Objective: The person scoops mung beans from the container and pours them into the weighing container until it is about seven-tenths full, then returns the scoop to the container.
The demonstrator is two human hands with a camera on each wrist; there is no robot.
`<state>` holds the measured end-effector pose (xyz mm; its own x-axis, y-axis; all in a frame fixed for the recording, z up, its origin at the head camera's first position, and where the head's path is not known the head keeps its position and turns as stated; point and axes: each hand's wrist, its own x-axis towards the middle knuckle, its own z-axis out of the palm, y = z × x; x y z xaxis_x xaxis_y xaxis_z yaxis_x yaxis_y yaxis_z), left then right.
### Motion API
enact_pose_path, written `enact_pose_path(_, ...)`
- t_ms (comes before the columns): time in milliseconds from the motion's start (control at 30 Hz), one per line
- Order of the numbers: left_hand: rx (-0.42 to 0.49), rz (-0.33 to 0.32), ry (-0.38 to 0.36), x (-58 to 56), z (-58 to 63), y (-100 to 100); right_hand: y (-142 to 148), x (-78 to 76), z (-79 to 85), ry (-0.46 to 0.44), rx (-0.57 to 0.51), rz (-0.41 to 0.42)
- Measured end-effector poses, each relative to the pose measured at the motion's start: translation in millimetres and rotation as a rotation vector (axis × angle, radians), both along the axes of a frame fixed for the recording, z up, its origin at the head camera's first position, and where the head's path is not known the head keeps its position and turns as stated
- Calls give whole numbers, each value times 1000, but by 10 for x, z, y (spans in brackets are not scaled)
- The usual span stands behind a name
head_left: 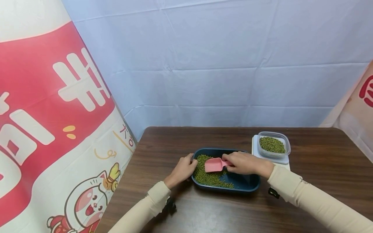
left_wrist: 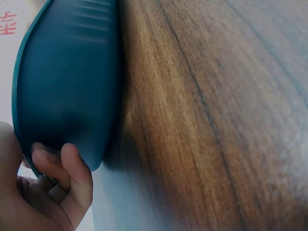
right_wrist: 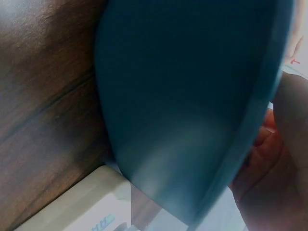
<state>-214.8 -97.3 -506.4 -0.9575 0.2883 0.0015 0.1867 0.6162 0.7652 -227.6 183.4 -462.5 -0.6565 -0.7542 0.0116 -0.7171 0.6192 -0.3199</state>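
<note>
A dark blue oblong basin [head_left: 243,183] stands on the table, green mung beans [head_left: 205,178] heaped toward its left side. My left hand [head_left: 182,169] grips the basin's left end; in the left wrist view its fingers curl against the outer wall [left_wrist: 67,82], near the rim. Over the beans, my right hand [head_left: 244,162] holds a pink scoop [head_left: 213,165] by its handle, the scoop's blade pointing left. The right wrist view shows that hand [right_wrist: 269,178] partly behind the basin wall [right_wrist: 183,106], which hides the scoop there.
Behind the right forearm, a white scale [head_left: 255,149] bears a clear plastic container [head_left: 288,147] with more mung beans [head_left: 271,145]. The scale's corner [right_wrist: 82,202] lies close to the basin. A pale cloth [head_left: 204,90] hangs behind the wooden table [head_left: 163,142].
</note>
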Motion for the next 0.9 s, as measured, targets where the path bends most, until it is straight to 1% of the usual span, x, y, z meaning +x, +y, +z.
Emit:
enact_pose_path(167, -8, 2, -4, -6, 8, -21, -6, 1, -44, 66, 34, 5)
enact_pose_path(333, -16, 1, -3, -16, 20, -37, -4, 8, -75, 102, 31, 19)
enact_pose_path(533, -43, 0, -12, -26, 67, -55, 4, 7, -94, 125, 28, 24)
enact_pose_path(900, -103, -15, 12, -69, 131, -95, 16, 31, -91, 149, 37, 3)
